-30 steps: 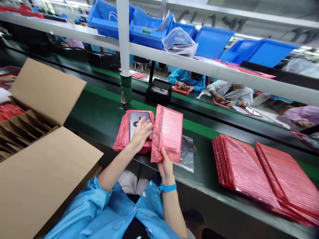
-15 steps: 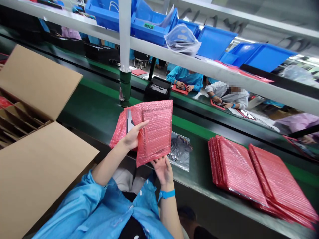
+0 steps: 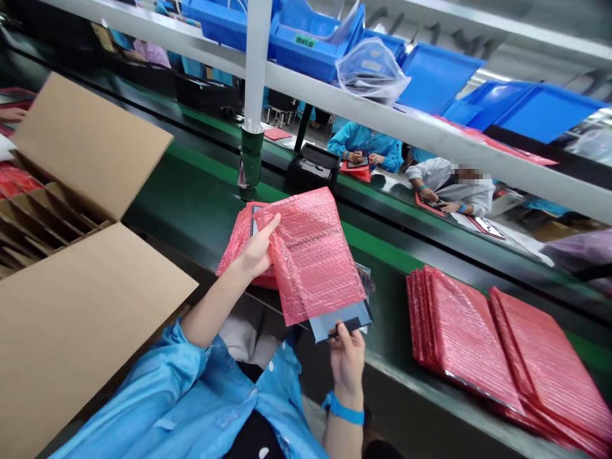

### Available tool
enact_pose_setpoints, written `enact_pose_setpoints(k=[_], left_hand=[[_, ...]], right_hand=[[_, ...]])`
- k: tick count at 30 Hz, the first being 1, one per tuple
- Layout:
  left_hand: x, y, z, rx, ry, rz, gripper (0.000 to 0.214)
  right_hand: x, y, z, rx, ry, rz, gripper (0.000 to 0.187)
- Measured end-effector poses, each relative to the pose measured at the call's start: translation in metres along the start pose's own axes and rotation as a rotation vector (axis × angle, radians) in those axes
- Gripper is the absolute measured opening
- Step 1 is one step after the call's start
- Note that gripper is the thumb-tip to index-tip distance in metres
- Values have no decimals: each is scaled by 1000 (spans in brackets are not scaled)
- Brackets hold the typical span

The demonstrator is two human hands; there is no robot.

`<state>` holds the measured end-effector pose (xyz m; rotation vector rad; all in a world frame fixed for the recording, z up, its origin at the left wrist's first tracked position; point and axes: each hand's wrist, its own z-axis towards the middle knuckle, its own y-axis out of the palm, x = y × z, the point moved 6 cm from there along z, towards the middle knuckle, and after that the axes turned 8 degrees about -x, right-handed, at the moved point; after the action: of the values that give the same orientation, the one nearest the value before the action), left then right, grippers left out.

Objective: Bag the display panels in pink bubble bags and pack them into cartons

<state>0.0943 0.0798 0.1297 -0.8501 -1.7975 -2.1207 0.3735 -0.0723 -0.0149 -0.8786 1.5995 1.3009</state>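
A: What surrounds our hands, largest item first?

B: The green bench extends beyond both hands. The open carton stands well left of our left hand; the stacked red pouches lie well right of our right hand. A smaller red pile sits just beyond the left hand, partly hidden.

A: Where is the bubble pouch, and how do we secure it?

B: It is between our hands. The left hand grips its left side, thumb uppermost. We should hold firmly enough to prevent twisting, without squeezing the contents.

A: And the flat panel?

B: It protrudes from the pouch end nearest our right hand. That hand pinches the exposed edge, thumb on top; the fingers beneath are mostly hidden. We cannot tell how far the panel extends inside.

A: How do we handle both together?

B: In our judgement, we slide only along the pouch's length. A skewed stroke could snag the film, and a one-edge pinch could let the panel tip, so we support it from below.

A: Smallest detail?

B: The dark strip beside our right thumb. We cannot identify it, so we avoid bearing down there.
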Motion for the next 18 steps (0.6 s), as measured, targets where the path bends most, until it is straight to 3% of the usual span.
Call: enact_pose_setpoints(k=[6,9,14,18], left_hand=[[-1,-51,25,244,159,149,25],[18,-70,34,308,251,415,16],[72,-89,50,423,309,965,24],[101,-81,37,493,525,1156,67]], right_hand=[[-50,-77,-25,475,-218,-130,22],[-67,-96,-33,532,-299,-200,19],[-81,-96,-32,485,-344,-129,11],[-69,-55,-18,314,-253,-27,23]])
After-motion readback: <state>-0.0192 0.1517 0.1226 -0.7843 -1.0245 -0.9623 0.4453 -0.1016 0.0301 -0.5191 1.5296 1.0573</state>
